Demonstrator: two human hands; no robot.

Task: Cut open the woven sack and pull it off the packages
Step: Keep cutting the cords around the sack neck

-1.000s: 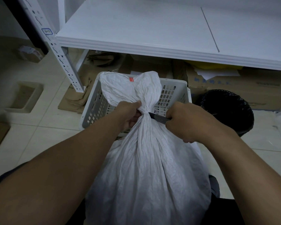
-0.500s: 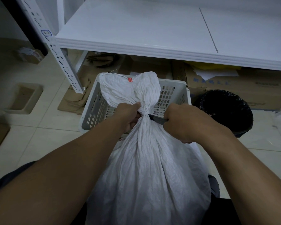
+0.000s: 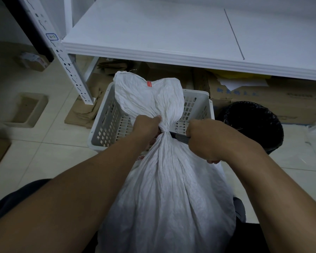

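Opening cut, apparently: your left hand grips the woven sack at its tied neck; your right hand clenches the knife against it. Next, probably: slice through.

You have a white woven sack, crinkled with fine lengthwise creases, and a small red tag sits near its top edge. The knife against it is dark grey. The basket is pale grey-white with a grid of holes. The bin liner is glossy black, the shelf plain white, the cardboard brown with blue print, the floor cream tile.
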